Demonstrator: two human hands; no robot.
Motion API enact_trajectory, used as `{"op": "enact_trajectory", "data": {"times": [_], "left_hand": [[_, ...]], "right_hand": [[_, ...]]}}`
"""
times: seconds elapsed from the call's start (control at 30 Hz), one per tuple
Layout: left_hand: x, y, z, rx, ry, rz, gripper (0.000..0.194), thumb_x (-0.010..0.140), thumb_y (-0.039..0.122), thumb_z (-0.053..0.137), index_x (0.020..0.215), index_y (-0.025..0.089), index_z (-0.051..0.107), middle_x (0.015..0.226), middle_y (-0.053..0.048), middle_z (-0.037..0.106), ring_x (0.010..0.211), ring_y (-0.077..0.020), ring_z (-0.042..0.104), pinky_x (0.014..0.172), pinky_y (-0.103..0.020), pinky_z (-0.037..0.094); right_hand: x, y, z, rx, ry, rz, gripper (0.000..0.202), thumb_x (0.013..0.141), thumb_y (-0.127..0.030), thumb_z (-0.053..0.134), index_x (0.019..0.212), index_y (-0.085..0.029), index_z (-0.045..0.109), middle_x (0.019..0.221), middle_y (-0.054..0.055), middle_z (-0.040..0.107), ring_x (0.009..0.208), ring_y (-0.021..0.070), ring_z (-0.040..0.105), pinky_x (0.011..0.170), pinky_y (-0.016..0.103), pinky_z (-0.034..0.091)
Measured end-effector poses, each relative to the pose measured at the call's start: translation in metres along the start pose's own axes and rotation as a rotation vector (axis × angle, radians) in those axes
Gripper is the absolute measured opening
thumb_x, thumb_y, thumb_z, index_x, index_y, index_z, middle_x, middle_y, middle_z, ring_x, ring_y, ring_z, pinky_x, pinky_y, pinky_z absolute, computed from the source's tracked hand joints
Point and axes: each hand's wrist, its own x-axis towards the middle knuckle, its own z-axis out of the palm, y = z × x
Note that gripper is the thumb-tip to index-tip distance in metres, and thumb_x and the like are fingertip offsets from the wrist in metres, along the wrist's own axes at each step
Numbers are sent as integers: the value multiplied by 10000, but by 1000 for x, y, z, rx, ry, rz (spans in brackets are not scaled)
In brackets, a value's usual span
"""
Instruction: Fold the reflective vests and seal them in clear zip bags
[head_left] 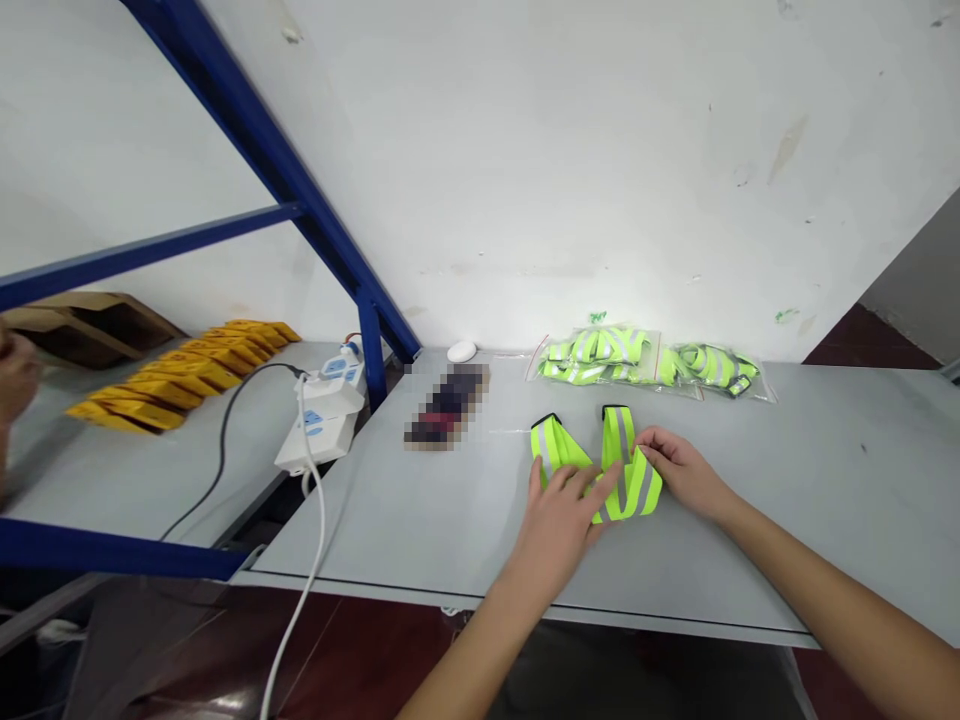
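Note:
A neon yellow-green reflective strap (643, 488) with grey stripes lies folded in loops on the grey table. Black pieces show at its two upper ends. Resting flat across the lower left of the strap is my left hand (559, 515), its fingers spread. My right hand (679, 470) pinches the strap's upper right edge between thumb and fingers. Part of the strap is hidden under my left hand. Beyond it, against the wall, lie clear plastic bags (600, 355) with similar straps inside, and another such bag (720, 368) to their right.
A pixelated flat object (448, 405) and a white round object (461, 351) lie left on the table (420, 520). White power strips (322, 410) with cables sit by a blue metal frame (285, 170). Yellow packets (184, 375) and another person's hand (16, 375) are farther left.

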Motion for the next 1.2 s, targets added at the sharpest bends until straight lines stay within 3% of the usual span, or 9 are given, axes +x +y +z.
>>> {"op": "enact_trajectory", "data": {"times": [0.1,0.3,0.43,0.53,0.7,0.87,0.97,1.07,1.2], "left_hand": [[3,2,-3,-44,29,4,485,843,134,556,1296,298,505,1176,-39,657,1051,-249,578,1096,-629,109],[9,5,-40,-441,78,-94,230,906,284,515,1087,243,652,1018,-28,711,948,-214,621,961,-399,400],[16,3,-69,-821,15,-207,304,896,408,533,1093,210,655,1017,-34,712,906,-217,642,805,-309,497],[22,-2,-79,-1022,27,-258,372,877,417,568,1165,190,624,1086,-43,701,962,-224,646,817,-296,512],[26,-6,-81,-974,29,-227,360,860,418,586,1122,180,653,1024,-40,716,935,-230,647,810,-302,517],[26,1,-78,-860,72,-221,363,865,419,566,1109,168,660,1001,-45,713,894,-222,636,775,-292,516],[26,1,-79,-853,52,-198,327,872,413,556,1072,175,658,954,-30,713,854,-203,636,741,-271,513],[27,1,-81,-796,-9,-146,270,878,402,546,977,183,669,909,-21,712,826,-191,636,733,-257,502],[27,4,-78,-741,-2,-143,237,874,400,556,959,195,641,904,-17,696,819,-180,626,741,-263,499]], "right_hand": [[4,-3,8,111,71,34,334,837,-540,566,838,-207,558,701,-43,513,605,112,462,573,240,385],[0,-23,-3,206,14,14,322,832,-524,602,925,-216,595,827,-10,604,736,138,562,681,259,440],[-6,-46,-9,98,-12,-88,359,906,-554,460,926,-227,607,817,7,621,808,165,598,733,286,463],[-8,-60,-6,-28,64,-231,285,880,-507,540,933,-235,606,786,5,606,788,162,590,733,289,472],[-8,-68,-2,-134,133,-285,494,832,-396,638,1290,-332,465,1200,50,568,981,196,585,702,290,514],[-4,-59,-7,-329,97,-334,159,895,-364,536,870,-246,640,913,47,658,873,216,622,712,330,522],[-6,-57,-12,-310,168,-421,209,887,-371,553,1071,-279,591,1168,69,612,970,232,618,787,372,530],[-10,-62,-17,-362,44,-462,474,875,-369,582,1327,-334,445,1427,65,444,1172,255,539,932,420,479],[-9,-68,-21,-400,-61,-472,303,885,-381,579,1172,-290,603,1251,60,605,1152,250,552,974,390,431]]}}
